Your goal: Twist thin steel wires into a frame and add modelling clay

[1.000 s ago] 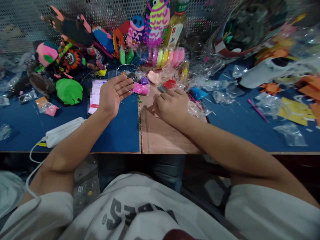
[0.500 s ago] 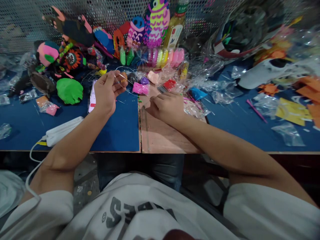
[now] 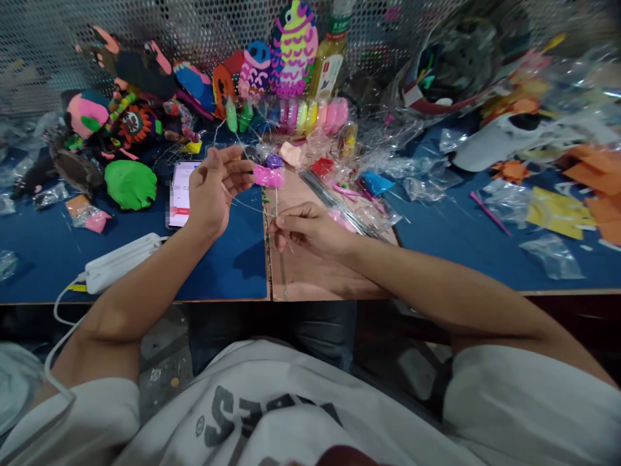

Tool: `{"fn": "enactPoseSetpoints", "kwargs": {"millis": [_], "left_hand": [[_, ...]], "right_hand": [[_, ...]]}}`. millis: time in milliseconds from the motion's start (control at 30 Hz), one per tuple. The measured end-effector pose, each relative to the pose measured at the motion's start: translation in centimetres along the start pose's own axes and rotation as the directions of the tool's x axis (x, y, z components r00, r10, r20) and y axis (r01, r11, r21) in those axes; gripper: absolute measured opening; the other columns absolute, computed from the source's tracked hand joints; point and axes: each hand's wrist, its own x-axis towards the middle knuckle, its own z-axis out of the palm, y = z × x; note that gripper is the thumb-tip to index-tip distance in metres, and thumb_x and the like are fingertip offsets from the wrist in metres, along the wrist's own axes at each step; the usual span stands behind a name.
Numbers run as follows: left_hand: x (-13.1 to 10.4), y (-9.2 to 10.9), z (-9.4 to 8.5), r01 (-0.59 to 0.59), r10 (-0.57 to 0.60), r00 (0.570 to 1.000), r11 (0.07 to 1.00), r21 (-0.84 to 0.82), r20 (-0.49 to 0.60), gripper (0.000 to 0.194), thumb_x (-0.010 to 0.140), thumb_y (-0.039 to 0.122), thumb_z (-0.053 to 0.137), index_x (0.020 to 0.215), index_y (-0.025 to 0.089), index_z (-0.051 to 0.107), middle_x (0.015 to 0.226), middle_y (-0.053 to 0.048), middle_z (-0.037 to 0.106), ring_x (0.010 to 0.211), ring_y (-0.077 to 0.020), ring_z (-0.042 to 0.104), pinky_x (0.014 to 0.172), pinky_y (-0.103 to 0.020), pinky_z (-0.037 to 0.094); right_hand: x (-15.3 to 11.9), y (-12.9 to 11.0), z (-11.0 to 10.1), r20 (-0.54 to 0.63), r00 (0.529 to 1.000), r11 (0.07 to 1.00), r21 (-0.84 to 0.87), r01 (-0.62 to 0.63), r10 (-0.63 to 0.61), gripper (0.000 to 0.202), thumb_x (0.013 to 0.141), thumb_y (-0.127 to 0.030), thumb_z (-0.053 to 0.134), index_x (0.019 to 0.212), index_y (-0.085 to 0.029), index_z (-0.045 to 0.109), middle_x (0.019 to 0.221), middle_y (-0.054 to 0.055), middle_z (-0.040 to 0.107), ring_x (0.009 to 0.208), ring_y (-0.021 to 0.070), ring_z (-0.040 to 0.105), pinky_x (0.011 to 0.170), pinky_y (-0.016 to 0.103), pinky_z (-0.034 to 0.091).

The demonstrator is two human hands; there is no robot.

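My left hand (image 3: 212,191) is raised over the blue table, its fingers closed around a thin, pale wire (image 3: 252,206) bent into a loose loop. The wire runs across to my right hand (image 3: 313,228), which pinches it between thumb and fingertips just above the wooden board (image 3: 315,278). Behind my right hand lies a bundle of straight thin metal wires (image 3: 334,202). A pink packet (image 3: 268,177) sits right beside my left fingertips. Close to my left wrist is a phone (image 3: 180,194) with its screen lit.
Clay figures (image 3: 130,120) and a green clay lump (image 3: 130,185) stand at the left. Clay tubs (image 3: 310,115) and a bottle (image 3: 330,65) line the back. A white power bank (image 3: 121,264) with a cable lies front left. A cap (image 3: 495,142) and plastic bags are at right.
My right hand has come back toward me from the wire bundle and now pinches the wire. My left hand still holds the looped wire, slightly lower. The metal wires are uncovered.
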Motion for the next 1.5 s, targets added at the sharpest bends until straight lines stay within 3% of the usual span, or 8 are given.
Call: {"fn": "enactPoseSetpoints", "kwargs": {"millis": [100, 267, 433, 600, 867, 1167, 1333, 1500], "left_hand": [[0.7, -0.4, -0.5, -0.094, 0.094, 0.996, 0.995, 0.028, 0.007, 0.070, 0.105, 0.089, 0.046, 0.106, 0.027, 0.077, 0.105, -0.006, 0.086, 0.105, -0.0233, 0.083, 0.085, -0.035, 0.065], [2.0, -0.8, -1.0, -0.049, 0.048, 0.999, 0.999, 0.024, 0.023, 0.071, 0.111, 0.080, 0.044, 0.087, 0.021, 0.074, 0.078, -0.006, 0.076, 0.056, -0.0115, 0.059, 0.053, -0.028, 0.043], [1.9, -0.2, -0.8, 0.094, -0.089, 0.993, 0.994, -0.061, 0.077, 0.060, 0.111, 0.073, 0.054, 0.091, 0.020, 0.075, 0.079, -0.004, 0.077, 0.053, -0.0095, 0.054, 0.050, -0.026, 0.038], [2.2, 0.2, -1.0, 0.048, -0.031, 0.994, 0.986, -0.159, 0.108, 0.052, 0.112, 0.065, 0.061, 0.091, 0.021, 0.075, 0.080, -0.002, 0.075, 0.053, -0.0070, 0.049, 0.050, -0.025, 0.033], [2.1, 1.0, -1.1, -0.049, 0.062, 0.991, 0.993, -0.107, 0.121, 0.032, 0.111, 0.037, 0.066, 0.084, 0.022, 0.075, 0.079, -0.001, 0.075, 0.056, -0.0080, 0.049, 0.053, -0.025, 0.036], [0.7, 1.4, -0.1, 0.069, -0.077, 0.994, 0.993, 0.100, 0.074, 0.026, 0.106, 0.032, 0.068, 0.083, 0.020, 0.069, 0.073, 0.002, 0.069, 0.048, -0.0040, 0.048, 0.046, -0.019, 0.032], [-0.3, 1.0, 0.4, 0.226, -0.295, 0.908, 0.943, 0.243, 0.299, 0.024, 0.102, 0.024, 0.071, 0.080, 0.014, 0.072, 0.069, -0.001, 0.069, 0.045, -0.0018, 0.047, 0.042, -0.016, 0.028], [-0.9, 0.5, 0.4, 0.296, -0.414, 0.805, 0.901, 0.318, 0.426, 0.020, 0.100, 0.022, 0.072, 0.083, 0.012, 0.075, 0.068, -0.001, 0.069, 0.042, -0.0013, 0.045, 0.040, -0.016, 0.028]], "right_hand": [[-0.3, 0.3, 0.0, 0.075, 0.996, 0.995, -0.099, -0.030, 0.037, 0.039, 0.093, -0.057, 0.088, 0.093, -0.018, 0.090, 0.074, 0.005, 0.083, 0.066, 0.0139, 0.073, 0.062, 0.026, 0.054], [-0.7, 0.3, -0.1, 0.208, 0.978, 0.961, -0.268, 0.064, -0.007, 0.031, 0.097, -0.048, 0.085, 0.097, -0.017, 0.092, 0.087, 0.007, 0.088, 0.078, 0.0155, 0.078, 0.075, 0.027, 0.060], [-0.7, 0.2, -0.1, 0.234, 0.972, 0.929, -0.353, 0.111, -0.027, 0.029, 0.100, -0.044, 0.081, 0.099, -0.017, 0.092, 0.095, 0.008, 0.090, 0.085, 0.0170, 0.080, 0.080, 0.029, 0.062], [-0.7, 0.4, -0.2, 0.232, 0.973, 0.945, -0.317, 0.083, -0.008, 0.030, 0.099, -0.046, 0.083, 0.097, -0.018, 0.092, 0.091, 0.007, 0.089, 0.082, 0.0165, 0.080, 0.080, 0.028, 0.062], [-0.7, 0.6, -0.3, 0.227, 0.974, 0.928, -0.365, 0.077, 0.009, 0.032, 0.099, -0.048, 0.082, 0.100, -0.018, 0.092, 0.097, 0.008, 0.090, 0.086, 0.0181, 0.082, 0.081, 0.030, 0.060], [-0.9, -0.1, -0.3, 0.273, 0.961, 0.858, -0.481, 0.181, -0.049, 0.046, 0.106, -0.057, 0.075, 0.090, -0.015, 0.085, 0.083, 0.005, 0.083, 0.074, 0.0147, 0.073, 0.071, 0.027, 0.055], [0.0, -0.4, -1.7, -0.017, 0.985, 0.955, -0.249, 0.162, -0.172, 0.051, 0.103, -0.067, 0.077, 0.101, -0.017, 0.084, 0.085, 0.005, 0.082, 0.072, 0.0132, 0.075, 0.069, 0.025, 0.060], [0.5, -0.2, -2.4, -0.075, 0.964, 0.961, -0.136, 0.241, -0.253, 0.047, 0.099, -0.064, 0.084, 0.114, -0.019, 0.082, 0.094, 0.003, 0.081, 0.070, 0.0110, 0.073, 0.065, 0.023, 0.061]]}}
